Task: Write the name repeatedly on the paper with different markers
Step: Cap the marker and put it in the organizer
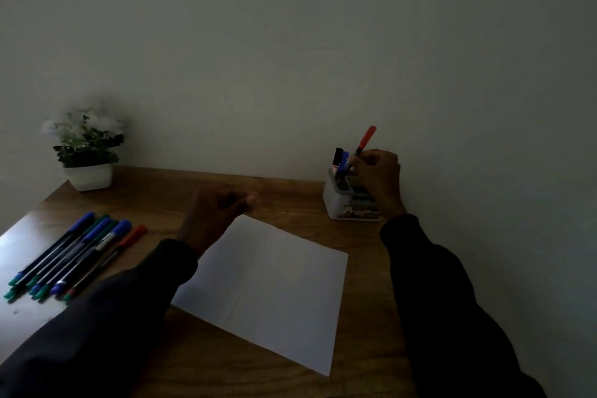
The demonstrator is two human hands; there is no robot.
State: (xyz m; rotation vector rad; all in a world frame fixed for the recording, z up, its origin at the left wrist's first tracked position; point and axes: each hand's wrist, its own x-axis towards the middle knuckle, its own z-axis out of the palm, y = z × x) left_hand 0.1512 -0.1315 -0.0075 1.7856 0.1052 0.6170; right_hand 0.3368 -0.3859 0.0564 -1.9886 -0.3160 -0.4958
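A blank white sheet of paper (274, 287) lies at an angle on the wooden desk (290, 200). My right hand (378, 178) is at the white pen holder (339, 200) at the back right and pinches a red-capped marker (366, 139) that sticks up above it. A black marker (338, 155) and a blue marker (345, 160) stand in the holder. My left hand (216, 216) hovers by the paper's far left corner, fingers loosely curled, holding nothing. Several pens (74, 255) with blue, green and red caps lie in a row on the left.
A small white pot with white flowers (87, 152) stands at the back left corner of the desk. A plain wall rises directly behind the desk. The scene is dim. Dark sleeves cover both forearms.
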